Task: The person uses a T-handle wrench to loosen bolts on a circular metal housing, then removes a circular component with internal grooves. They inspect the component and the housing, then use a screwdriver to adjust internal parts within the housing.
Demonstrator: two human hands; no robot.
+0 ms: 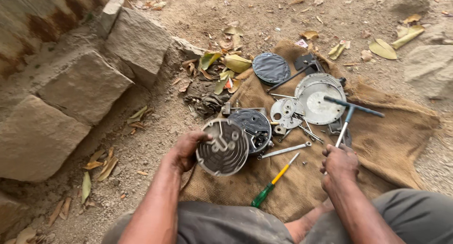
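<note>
Hands at work over a burlap sack (377, 145) spread on dirt ground, seen from the head view. I see the left hand (184, 149) clamped on the rim of a round ribbed cover (222, 147), fingers curled over its upper left edge, the cover held tilted just above the sack's near-left corner. Right hand (339, 163) is closed around the lower shaft of a T-handle wrench (349, 113); its blue crossbar sits above, partly over a shiny round plate (317, 99). Between the hands lie a screwdriver (274, 180) with yellow shaft and green grip, and a slim spanner (285, 150), both flat on the sack. Just behind the cover, touching or nearly so, is a dark round housing (255, 126). Farther back, a dark disc (271, 68) and a small pierced plate (284, 111). Stone blocks (85, 83) stand to the left, dry leaves (226, 67) scattered near them.
</note>
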